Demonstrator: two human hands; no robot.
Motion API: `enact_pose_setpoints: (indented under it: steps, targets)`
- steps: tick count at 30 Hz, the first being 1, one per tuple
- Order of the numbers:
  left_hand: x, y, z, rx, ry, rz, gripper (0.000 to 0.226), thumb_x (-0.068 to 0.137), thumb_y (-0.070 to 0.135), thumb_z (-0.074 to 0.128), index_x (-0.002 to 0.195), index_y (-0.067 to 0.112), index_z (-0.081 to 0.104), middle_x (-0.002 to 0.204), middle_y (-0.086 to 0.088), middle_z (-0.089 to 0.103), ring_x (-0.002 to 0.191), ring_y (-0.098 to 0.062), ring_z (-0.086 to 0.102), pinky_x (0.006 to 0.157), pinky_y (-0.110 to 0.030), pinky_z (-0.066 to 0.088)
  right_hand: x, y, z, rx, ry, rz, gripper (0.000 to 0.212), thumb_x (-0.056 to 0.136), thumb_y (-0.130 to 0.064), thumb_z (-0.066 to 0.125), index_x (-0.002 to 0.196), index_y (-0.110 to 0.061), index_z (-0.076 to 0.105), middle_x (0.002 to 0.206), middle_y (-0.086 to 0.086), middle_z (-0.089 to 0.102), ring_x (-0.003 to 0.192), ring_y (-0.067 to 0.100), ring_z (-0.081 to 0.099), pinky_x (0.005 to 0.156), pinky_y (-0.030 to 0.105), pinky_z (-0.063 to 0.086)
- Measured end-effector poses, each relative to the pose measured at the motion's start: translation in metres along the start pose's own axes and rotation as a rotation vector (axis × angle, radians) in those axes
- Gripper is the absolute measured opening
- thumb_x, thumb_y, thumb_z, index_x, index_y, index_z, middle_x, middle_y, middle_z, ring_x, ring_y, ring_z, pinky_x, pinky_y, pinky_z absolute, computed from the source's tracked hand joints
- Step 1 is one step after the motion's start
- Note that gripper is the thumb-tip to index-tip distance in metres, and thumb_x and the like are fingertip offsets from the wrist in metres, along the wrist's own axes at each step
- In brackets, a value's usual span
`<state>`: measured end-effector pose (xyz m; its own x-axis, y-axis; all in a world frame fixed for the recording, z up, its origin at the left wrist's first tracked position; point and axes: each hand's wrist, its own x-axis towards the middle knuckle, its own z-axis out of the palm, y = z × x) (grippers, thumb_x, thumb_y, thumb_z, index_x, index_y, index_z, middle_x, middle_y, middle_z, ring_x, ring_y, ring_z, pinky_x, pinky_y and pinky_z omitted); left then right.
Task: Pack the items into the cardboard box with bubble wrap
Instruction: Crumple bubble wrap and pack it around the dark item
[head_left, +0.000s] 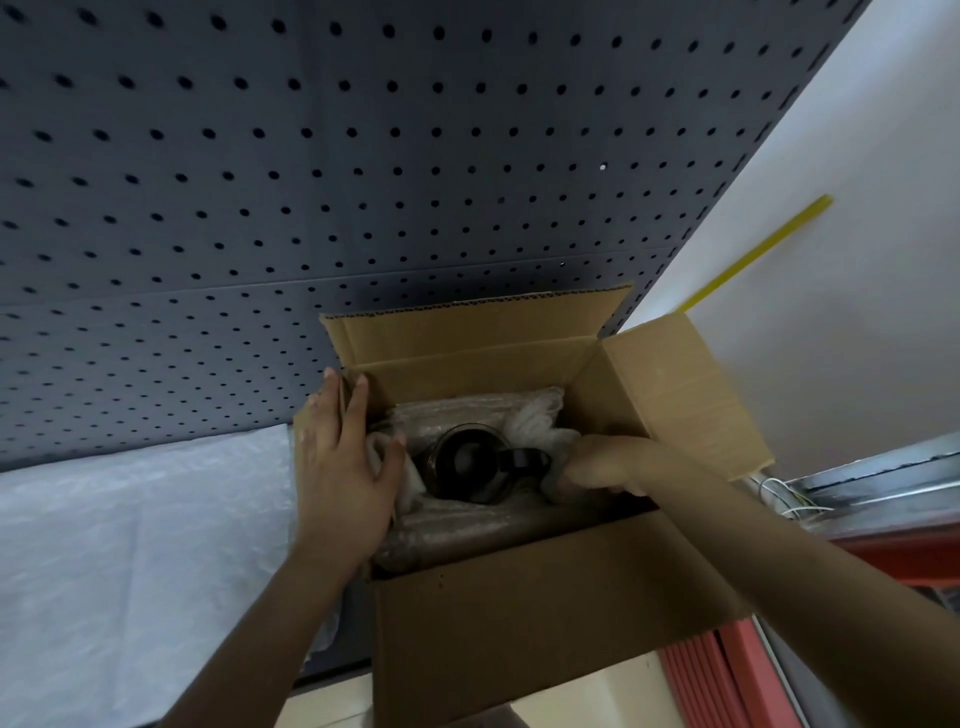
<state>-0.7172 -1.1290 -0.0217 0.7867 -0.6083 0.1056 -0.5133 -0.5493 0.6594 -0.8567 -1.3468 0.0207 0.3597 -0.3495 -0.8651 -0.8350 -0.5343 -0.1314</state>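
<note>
Nearest to the camera, both bare forearms reach forward and down into the cardboard box (545, 613), whose near flap hangs open toward the person and hides the front part of the inside; the left hand (343, 467) comes in over the left wall, palm down, with the fingers spread and released; two fingertips lie on the top edge of the left wall near the far corner, while the thumb rests against a white fold of wrap inside, so the hand is not gripping anything; the right hand (597, 465) enters from the right side and is curled, pinching the pale edge of the bubble wrap (467, 525) just beside the handle of the item; the task's thing, a dark glass jug (470, 462) with a black handle pointing to the right, lies in the middle of the box, between the two hands, with the bubble wrap around it on every side; the right flap stands open and tilted outward, and the far flap stands upright behind; left of the box a white sheet (130, 545) covers the surface; behind everything rises a dark pegboard (363, 156); to the right is a white wall with a yellow strip (758, 254).
</note>
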Motion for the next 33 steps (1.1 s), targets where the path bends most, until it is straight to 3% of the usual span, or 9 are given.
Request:
enact_pose_setpoints:
  steps: [3, 5, 11, 15, 20, 23, 28, 31, 33]
  targets:
    - [0.000, 0.001, 0.000, 0.008, 0.007, -0.004, 0.073, 0.087, 0.054, 0.033, 0.149, 0.017, 0.027, 0.160, -0.004, 0.007, 0.147, -0.025, 0.007, 0.116, -0.053, 0.020, -0.026, -0.008, -0.002, -0.125, 0.137, -0.086, 0.032, 0.094, -0.031, 0.048, 0.123, -0.017, 0.050, 0.087, -0.007, 0.052, 0.081, 0.015, 0.053, 0.073, 0.025, 0.042]
    - [0.000, 0.001, 0.000, 0.020, 0.009, 0.001, 0.072, 0.087, 0.054, 0.033, 0.148, 0.016, 0.029, 0.160, -0.006, 0.009, 0.147, -0.027, 0.009, 0.116, -0.053, 0.020, -0.043, -0.018, 0.005, -0.057, 0.205, -0.140, 0.046, 0.090, -0.039, 0.054, 0.130, -0.018, 0.051, 0.107, -0.001, 0.059, 0.097, 0.018, 0.057, 0.079, 0.025, 0.046]
    - [-0.001, 0.003, -0.002, 0.041, 0.012, 0.012, 0.069, 0.088, 0.046, 0.040, 0.148, 0.014, 0.028, 0.159, -0.009, 0.011, 0.145, -0.031, 0.011, 0.116, -0.051, 0.021, -0.043, -0.051, 0.046, -0.043, 0.085, -0.108, 0.049, 0.080, -0.058, 0.056, 0.102, -0.014, 0.055, 0.117, 0.012, 0.056, 0.109, 0.027, 0.055, 0.094, 0.036, 0.044]
    - [-0.001, 0.003, -0.003, 0.046, 0.011, 0.009, 0.070, 0.088, 0.046, 0.038, 0.149, 0.014, 0.027, 0.159, -0.010, 0.011, 0.145, -0.031, 0.012, 0.115, -0.052, 0.021, -0.016, -0.048, 0.054, -0.015, 0.093, -0.036, 0.099, 0.051, -0.076, 0.053, 0.130, -0.017, 0.048, 0.136, 0.014, 0.047, 0.123, 0.033, 0.046, 0.103, 0.050, 0.039]
    - [-0.002, 0.006, -0.003, 0.029, 0.024, 0.011, 0.074, 0.086, 0.049, 0.036, 0.149, 0.012, 0.026, 0.159, -0.011, 0.013, 0.145, -0.032, 0.013, 0.115, -0.052, 0.022, -0.014, -0.062, 0.057, -0.033, 0.005, 0.077, 0.066, 0.091, -0.047, 0.049, 0.142, -0.007, 0.035, 0.142, 0.020, 0.041, 0.129, 0.036, 0.041, 0.110, 0.044, 0.032]
    - [-0.003, 0.006, -0.002, 0.025, 0.018, 0.010, 0.077, 0.085, 0.054, 0.034, 0.150, 0.013, 0.024, 0.159, -0.011, 0.012, 0.146, -0.031, 0.011, 0.115, -0.053, 0.021, 0.009, -0.072, 0.066, -0.101, -0.099, 0.064, 0.051, 0.095, -0.029, 0.042, 0.138, -0.002, 0.041, 0.138, 0.023, 0.043, 0.125, 0.039, 0.044, 0.106, 0.045, 0.036]
    - [-0.003, 0.008, -0.001, 0.001, 0.022, 0.001, 0.080, 0.084, 0.056, 0.034, 0.150, 0.011, 0.024, 0.159, -0.013, 0.012, 0.145, -0.032, 0.011, 0.116, -0.052, 0.019, 0.170, -0.042, 0.109, -0.202, -0.199, 0.099, 0.112, 0.049, -0.076, 0.051, 0.144, -0.021, 0.032, 0.148, 0.024, 0.031, 0.127, 0.051, 0.034, 0.102, 0.070, 0.022]
    - [-0.006, 0.008, -0.002, -0.009, 0.028, 0.018, 0.082, 0.084, 0.060, 0.031, 0.150, 0.011, 0.024, 0.159, -0.012, 0.012, 0.145, -0.032, 0.011, 0.116, -0.050, 0.019, 0.030, -0.081, 0.079, -0.194, -0.147, 0.110, 0.061, 0.095, -0.039, 0.044, 0.148, -0.012, 0.029, 0.149, 0.020, 0.031, 0.133, 0.038, 0.033, 0.112, 0.050, 0.026]
    - [-0.006, 0.007, -0.002, -0.014, 0.026, 0.009, 0.082, 0.084, 0.061, 0.031, 0.150, 0.013, 0.022, 0.159, -0.009, 0.011, 0.146, -0.030, 0.010, 0.117, -0.049, 0.018, 0.017, -0.085, 0.071, -0.184, -0.143, 0.099, 0.050, 0.102, -0.025, 0.036, 0.148, -0.008, 0.028, 0.149, 0.019, 0.033, 0.132, 0.033, 0.036, 0.109, 0.042, 0.028]
